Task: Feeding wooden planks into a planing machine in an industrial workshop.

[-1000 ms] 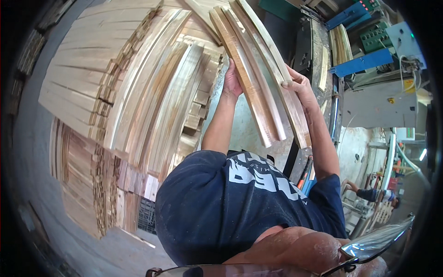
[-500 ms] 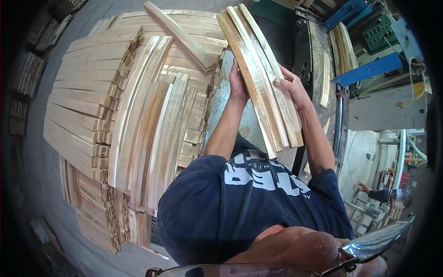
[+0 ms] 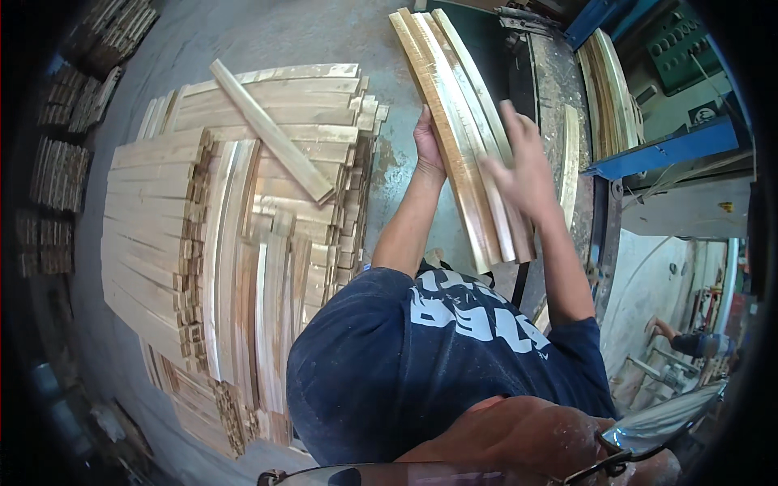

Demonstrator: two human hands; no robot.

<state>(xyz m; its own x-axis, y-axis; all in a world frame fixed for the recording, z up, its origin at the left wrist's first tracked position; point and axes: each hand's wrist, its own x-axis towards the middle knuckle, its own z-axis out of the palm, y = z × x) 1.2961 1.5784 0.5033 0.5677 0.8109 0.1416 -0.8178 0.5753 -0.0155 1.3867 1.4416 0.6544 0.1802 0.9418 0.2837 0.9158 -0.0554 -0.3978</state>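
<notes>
Cradling a bundle of long, narrow, pale and honey-brown wooden strips (image 3: 462,121), the left hand (image 3: 429,146) keeps its place at the bundle's left edge, thumb along the outer side; its other fingers are hidden by the wood, so how tightly they curl cannot be told. The main change is at the right hand (image 3: 525,166): half a second ago it gripped the right edge, and now it is blurred with motion, fingers spread wide and no longer wrapped around the strips. Whether its thumb still brushes them is unclear. The gap that split the strips a second ago has closed, so they lie side by side as one group, apparently steadied mostly by the left hand.

The bundle slants in front of the person, between a stack of pale, flat wooden boards (image 3: 312,91), where a loose, pale wooden plank (image 3: 271,134) lies aslant, and a worn, grey machine bed (image 3: 555,65) bearing a single short, pale wooden strip (image 3: 570,154).
</notes>
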